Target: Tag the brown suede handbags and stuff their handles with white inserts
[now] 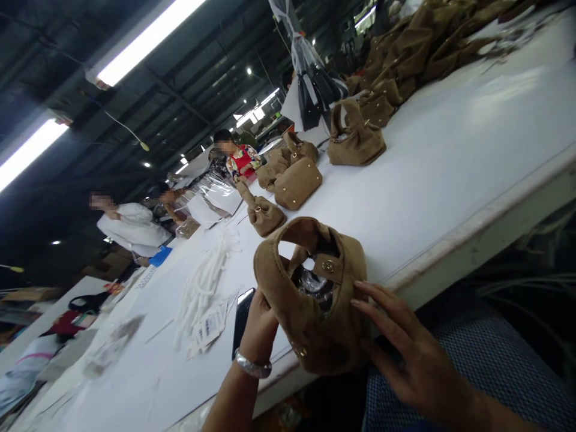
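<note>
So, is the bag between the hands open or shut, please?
Open: the brown bag has a gaping mouth, showing shiny material inside.

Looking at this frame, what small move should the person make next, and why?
Probably slide the right hand up to the snap tab: the brown bag gapes open, the tab juts into its mouth, and the right fingertips rest on the bag's side nearby. The left hand is by the handle, its fingers mostly hidden.

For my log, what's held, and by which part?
A brown bag, apparently by its handle, in the left grip; the right grip touches its side.
</note>
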